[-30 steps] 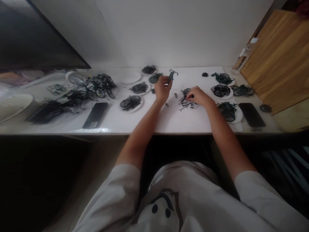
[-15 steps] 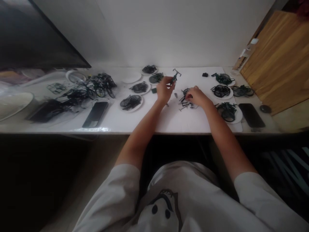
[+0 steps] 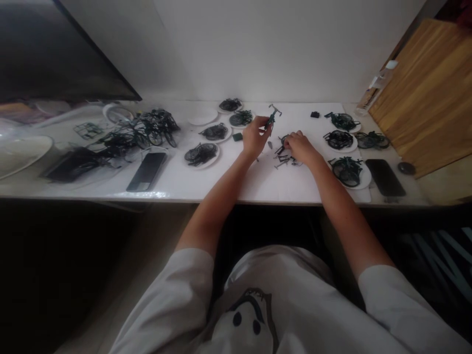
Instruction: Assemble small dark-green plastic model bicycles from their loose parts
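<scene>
Raised over the white sheet, my left hand (image 3: 254, 137) grips a small dark green bicycle frame (image 3: 272, 118), its handlebar end pointing up. To its right my right hand (image 3: 299, 146) has its fingers pinched together at a loose pile of small dark parts (image 3: 283, 160) on the sheet; what the fingertips hold, if anything, is too small to make out. Between the hands lies a tiny grey piece (image 3: 270, 145). A dark green block (image 3: 237, 137) sits just left of my left hand.
White plates of dark bicycle parts stand left (image 3: 216, 156) and right (image 3: 365, 176). Assembled small bicycles (image 3: 157, 128) cluster at the left. Phones lie at left (image 3: 146, 171) and right (image 3: 385, 177). A bottle (image 3: 376, 88) leans by a wooden board (image 3: 427, 93).
My left hand has shifted slightly right with the green bicycle frame. My right hand stays over the parts pile, nearly unmoved. The whole view has shifted a little.
</scene>
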{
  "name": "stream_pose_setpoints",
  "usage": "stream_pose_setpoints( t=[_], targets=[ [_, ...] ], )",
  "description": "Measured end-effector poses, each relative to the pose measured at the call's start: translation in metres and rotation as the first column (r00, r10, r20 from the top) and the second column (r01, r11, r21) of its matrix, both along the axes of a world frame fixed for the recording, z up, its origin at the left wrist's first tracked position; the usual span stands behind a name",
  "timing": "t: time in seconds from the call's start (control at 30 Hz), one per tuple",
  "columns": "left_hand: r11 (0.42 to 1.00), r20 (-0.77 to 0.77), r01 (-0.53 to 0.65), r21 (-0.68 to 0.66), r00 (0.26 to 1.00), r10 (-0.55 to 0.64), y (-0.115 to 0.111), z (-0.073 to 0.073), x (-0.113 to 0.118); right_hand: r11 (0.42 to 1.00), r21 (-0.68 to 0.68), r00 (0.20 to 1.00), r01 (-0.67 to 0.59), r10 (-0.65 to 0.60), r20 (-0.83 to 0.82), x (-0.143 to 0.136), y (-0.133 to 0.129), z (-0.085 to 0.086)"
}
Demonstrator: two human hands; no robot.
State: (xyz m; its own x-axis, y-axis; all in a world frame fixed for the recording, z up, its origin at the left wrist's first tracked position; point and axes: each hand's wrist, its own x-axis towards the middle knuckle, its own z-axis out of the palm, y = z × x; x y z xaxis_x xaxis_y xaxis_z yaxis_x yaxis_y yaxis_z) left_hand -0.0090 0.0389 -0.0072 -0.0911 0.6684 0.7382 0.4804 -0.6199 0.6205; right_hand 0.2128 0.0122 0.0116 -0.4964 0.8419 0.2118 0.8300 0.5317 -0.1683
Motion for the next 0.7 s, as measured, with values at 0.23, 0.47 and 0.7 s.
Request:
stream_pose_setpoints(
  t=[0.23, 0.47, 0.7],
  targets=[
    [0.996, 0.005, 0.086, 0.011, 0.996, -0.086, -0.011, 0.004, 0.014, 0.994, 0.108, 0.841, -0.017, 0.073, -0.536, -0.010, 0.001, 0.009],
    [0.985, 0.019, 0.169, -0.026, 0.986, -0.168, -0.026, 0.005, 0.034, 0.990, 0.139, 0.737, 0.021, 0.079, -0.671, -0.019, 0.001, 0.005],
    [0.984, 0.000, 0.179, -0.024, 0.984, -0.179, -0.021, -0.004, 0.032, 0.996, 0.086, 0.695, 0.038, 0.035, -0.718, -0.023, -0.002, 0.004]
  ],
)
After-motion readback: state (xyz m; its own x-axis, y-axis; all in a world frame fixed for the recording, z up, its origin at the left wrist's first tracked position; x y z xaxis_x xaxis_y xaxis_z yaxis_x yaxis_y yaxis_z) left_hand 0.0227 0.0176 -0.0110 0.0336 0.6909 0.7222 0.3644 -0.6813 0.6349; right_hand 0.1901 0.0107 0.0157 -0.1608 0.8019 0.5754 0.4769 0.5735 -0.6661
